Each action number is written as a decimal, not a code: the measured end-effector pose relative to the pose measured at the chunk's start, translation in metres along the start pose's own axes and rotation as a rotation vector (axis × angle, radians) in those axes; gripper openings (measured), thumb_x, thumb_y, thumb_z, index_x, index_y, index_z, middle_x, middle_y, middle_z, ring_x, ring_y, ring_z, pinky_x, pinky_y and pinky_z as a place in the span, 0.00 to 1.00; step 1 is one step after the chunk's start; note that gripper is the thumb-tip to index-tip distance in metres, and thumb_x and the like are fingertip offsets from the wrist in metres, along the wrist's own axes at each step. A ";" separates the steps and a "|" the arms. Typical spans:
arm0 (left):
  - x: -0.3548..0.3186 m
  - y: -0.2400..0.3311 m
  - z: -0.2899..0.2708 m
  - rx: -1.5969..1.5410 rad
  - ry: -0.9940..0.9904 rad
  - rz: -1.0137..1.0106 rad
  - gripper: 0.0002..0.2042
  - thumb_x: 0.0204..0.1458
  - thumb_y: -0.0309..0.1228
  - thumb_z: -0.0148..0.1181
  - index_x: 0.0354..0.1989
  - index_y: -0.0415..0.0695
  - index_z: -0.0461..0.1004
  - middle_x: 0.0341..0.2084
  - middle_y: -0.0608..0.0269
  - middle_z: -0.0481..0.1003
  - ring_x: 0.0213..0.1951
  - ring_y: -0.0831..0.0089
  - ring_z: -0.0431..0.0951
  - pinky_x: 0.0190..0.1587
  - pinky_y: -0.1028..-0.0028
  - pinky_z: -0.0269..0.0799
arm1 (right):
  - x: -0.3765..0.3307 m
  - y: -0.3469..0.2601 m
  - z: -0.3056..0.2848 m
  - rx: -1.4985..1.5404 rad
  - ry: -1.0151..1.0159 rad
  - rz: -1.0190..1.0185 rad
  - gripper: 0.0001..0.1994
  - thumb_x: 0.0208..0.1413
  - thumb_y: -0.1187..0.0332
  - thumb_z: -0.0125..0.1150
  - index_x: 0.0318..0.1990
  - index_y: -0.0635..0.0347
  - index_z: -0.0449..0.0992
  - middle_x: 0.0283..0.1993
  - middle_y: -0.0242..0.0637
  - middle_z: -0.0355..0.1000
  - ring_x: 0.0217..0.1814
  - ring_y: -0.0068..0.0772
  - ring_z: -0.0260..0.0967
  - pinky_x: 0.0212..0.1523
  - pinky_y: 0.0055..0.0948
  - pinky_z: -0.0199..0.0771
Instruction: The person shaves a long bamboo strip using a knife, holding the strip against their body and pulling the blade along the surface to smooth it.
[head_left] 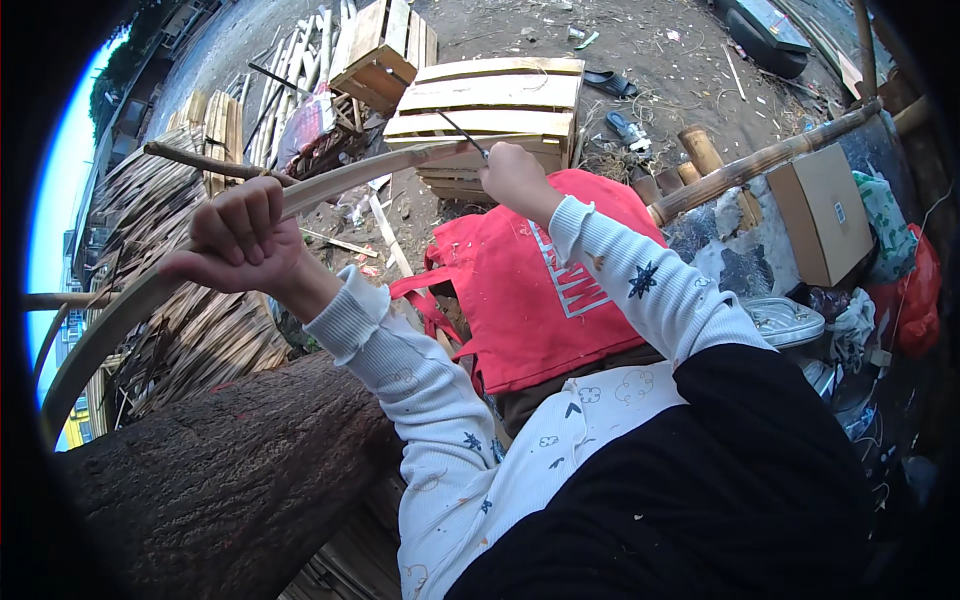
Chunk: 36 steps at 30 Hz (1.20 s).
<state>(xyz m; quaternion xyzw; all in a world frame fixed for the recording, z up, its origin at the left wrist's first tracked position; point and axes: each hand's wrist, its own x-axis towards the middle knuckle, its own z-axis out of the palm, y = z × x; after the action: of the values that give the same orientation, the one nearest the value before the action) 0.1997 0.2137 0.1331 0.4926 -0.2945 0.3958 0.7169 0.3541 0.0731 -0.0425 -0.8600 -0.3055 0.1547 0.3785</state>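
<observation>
My left hand is wrapped round a long, pale bamboo strip, which bends down past it to the far left. My right hand is closed round the handle of a knife. The thin, dark blade points up and to the left, at the strip's right end; whether its edge bites into the strip cannot be made out. Most of the handle is hidden by my fingers. Below my right wrist, a red cloth bag with handles and pale print lies over my lap.
Wooden crates stand ahead. Bamboo strips are piled at left, above a thick tree trunk. To the right are a bamboo pole, a cardboard box and plastic bags. Slippers lie on the ground.
</observation>
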 end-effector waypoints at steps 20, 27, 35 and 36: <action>-0.005 0.003 0.000 0.057 0.026 0.036 0.28 0.49 0.62 0.37 0.07 0.54 0.52 0.01 0.78 0.50 0.06 0.87 0.42 0.11 0.84 0.36 | -0.009 -0.001 0.000 -0.030 -0.123 0.008 0.10 0.46 0.68 0.53 0.30 0.68 0.73 0.30 0.53 0.71 0.35 0.53 0.71 0.36 0.43 0.70; -0.003 0.002 0.000 0.097 0.085 0.038 0.28 0.49 0.62 0.38 0.06 0.54 0.51 0.01 0.78 0.50 0.06 0.87 0.43 0.12 0.84 0.36 | 0.023 0.035 0.007 -0.068 -0.078 0.157 0.10 0.46 0.69 0.51 0.33 0.66 0.73 0.34 0.52 0.71 0.40 0.51 0.70 0.41 0.41 0.69; -0.006 0.000 0.000 0.085 0.061 0.016 0.28 0.49 0.62 0.38 0.06 0.55 0.51 0.01 0.78 0.50 0.05 0.88 0.44 0.11 0.85 0.36 | 0.007 0.010 -0.017 -0.071 -0.206 0.076 0.10 0.44 0.71 0.51 0.33 0.67 0.73 0.36 0.53 0.71 0.41 0.49 0.70 0.42 0.39 0.69; -0.005 0.002 0.001 0.065 0.064 0.026 0.28 0.49 0.62 0.37 0.06 0.55 0.52 0.01 0.78 0.50 0.05 0.88 0.44 0.11 0.85 0.36 | 0.003 0.003 -0.017 -0.086 -0.251 0.046 0.10 0.44 0.71 0.50 0.32 0.69 0.72 0.35 0.54 0.71 0.40 0.50 0.70 0.41 0.41 0.69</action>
<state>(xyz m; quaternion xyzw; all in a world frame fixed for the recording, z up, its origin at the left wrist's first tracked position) 0.1956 0.2123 0.1304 0.4990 -0.2645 0.4301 0.7043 0.3665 0.0638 -0.0334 -0.8561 -0.3369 0.2566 0.2961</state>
